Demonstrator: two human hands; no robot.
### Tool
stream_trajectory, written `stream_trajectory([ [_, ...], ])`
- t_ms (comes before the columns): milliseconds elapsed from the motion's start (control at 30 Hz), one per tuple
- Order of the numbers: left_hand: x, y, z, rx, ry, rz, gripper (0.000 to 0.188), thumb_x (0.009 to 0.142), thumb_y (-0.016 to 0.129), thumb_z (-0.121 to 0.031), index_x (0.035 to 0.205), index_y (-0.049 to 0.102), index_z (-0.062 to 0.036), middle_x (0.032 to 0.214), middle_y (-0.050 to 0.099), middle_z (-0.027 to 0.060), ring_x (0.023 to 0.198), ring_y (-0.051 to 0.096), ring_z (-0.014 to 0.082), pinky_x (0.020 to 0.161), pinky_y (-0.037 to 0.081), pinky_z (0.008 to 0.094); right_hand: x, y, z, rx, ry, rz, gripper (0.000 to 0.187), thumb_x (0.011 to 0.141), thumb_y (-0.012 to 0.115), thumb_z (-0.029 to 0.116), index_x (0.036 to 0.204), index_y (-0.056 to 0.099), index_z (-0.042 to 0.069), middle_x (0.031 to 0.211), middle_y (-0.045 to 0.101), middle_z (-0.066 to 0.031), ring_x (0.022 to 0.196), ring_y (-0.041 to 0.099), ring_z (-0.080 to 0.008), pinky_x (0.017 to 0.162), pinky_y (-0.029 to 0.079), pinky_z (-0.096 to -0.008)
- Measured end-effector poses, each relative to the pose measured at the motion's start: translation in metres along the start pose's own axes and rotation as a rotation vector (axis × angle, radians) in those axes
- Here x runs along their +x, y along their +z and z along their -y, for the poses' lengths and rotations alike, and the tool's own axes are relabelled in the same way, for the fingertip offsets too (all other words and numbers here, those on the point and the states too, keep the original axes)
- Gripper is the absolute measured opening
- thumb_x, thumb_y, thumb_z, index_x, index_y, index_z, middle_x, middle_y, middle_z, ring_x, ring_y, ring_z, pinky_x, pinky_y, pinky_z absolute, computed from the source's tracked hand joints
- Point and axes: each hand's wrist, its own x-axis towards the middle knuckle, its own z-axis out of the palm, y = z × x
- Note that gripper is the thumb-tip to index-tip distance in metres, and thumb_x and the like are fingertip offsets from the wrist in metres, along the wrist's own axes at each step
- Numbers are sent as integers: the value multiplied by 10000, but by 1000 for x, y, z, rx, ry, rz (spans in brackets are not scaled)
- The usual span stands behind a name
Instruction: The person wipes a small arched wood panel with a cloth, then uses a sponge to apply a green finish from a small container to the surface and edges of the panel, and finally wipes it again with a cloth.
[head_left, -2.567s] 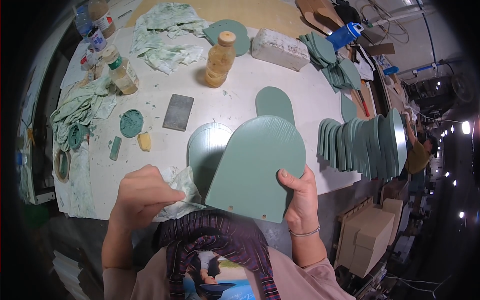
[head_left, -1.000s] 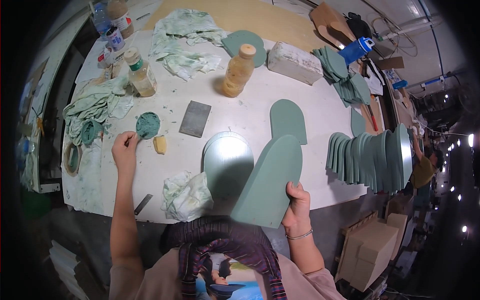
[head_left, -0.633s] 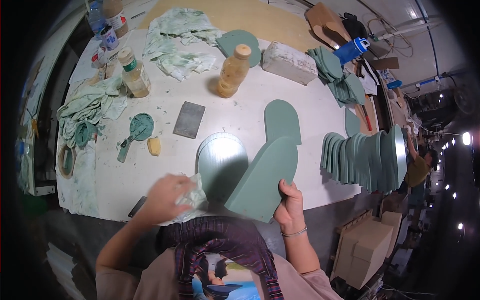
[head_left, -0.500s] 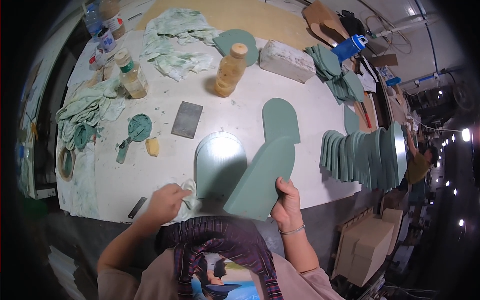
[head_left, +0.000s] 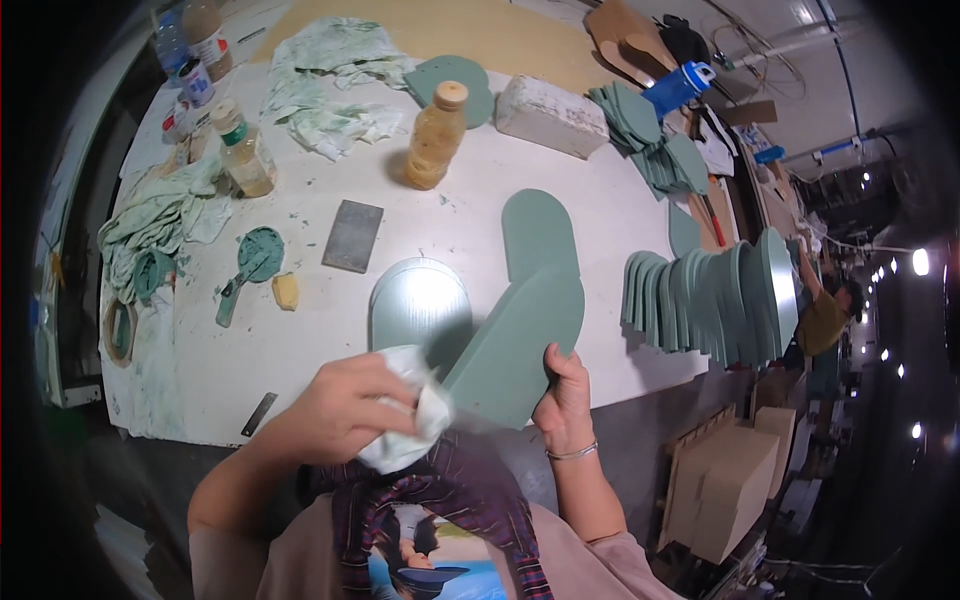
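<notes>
Your right hand (head_left: 567,395) grasps the green arched board (head_left: 525,345) by its right edge, with the thumb on the face. The board is tilted in front of you, at the near edge of the white table (head_left: 270,365). Your left hand (head_left: 350,405) grips a bunched pale cloth (head_left: 405,435) just beside the board's lower left side. The cloth is blurred, so contact with the board cannot be confirmed.

The step in hand appears to be wiping. Hold the board firmly at its edge and limit thumb pressure on the face. Fold the cloth into a flat pad, present a clean area, and stroke along the edge evenly. Turn to a fresh fold once residue shows.

Materials: the board is smooth and matte, with one rounded end and a thick side. The arched panel (head_left: 420,310) lying on the table reflects a bright glare. The cloth is soft and creased. The round pot (head_left: 262,250) contains rough green paste, with a scraper (head_left: 229,300) set in it. The yellow sponge (head_left: 286,292) is a small block; the grey slab (head_left: 353,236) is flat and rectangular.
</notes>
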Motion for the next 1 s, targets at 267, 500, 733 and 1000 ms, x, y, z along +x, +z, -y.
stream_trajectory([
  [267,0,-35,-3,135,-58,-299,102,609,545,-8,669,616,-51,784,610,83,745,504,244,686,398,308,6,-6,0,200,46,81,463,876,720,186,1265,558,-7,1211,634,-131,1124,608,-292,1031,470,-451],
  [500,21,-30,-19,218,-35,-480,221,576,717,10,711,558,-66,905,547,101,824,519,226,748,407,316,9,-5,-6,213,100,185,485,875,716,194,1272,545,-26,1196,645,-154,1103,626,-304,1024,477,-465],
  [733,69,-7,-8,145,169,-95,212,636,722,-5,753,558,-73,872,545,69,846,521,294,724,438,379,11,14,-13,-123,218,211,497,839,703,91,1275,531,-70,1193,651,-139,1070,647,-238,969,506,-359],
  [1000,81,-30,69,360,-65,-312,201,669,689,-11,749,506,-31,821,513,102,831,507,292,715,414,355,12,27,-9,-332,79,71,485,760,743,15,1210,581,-65,1094,677,-126,977,662,-204,918,517,-328],
])
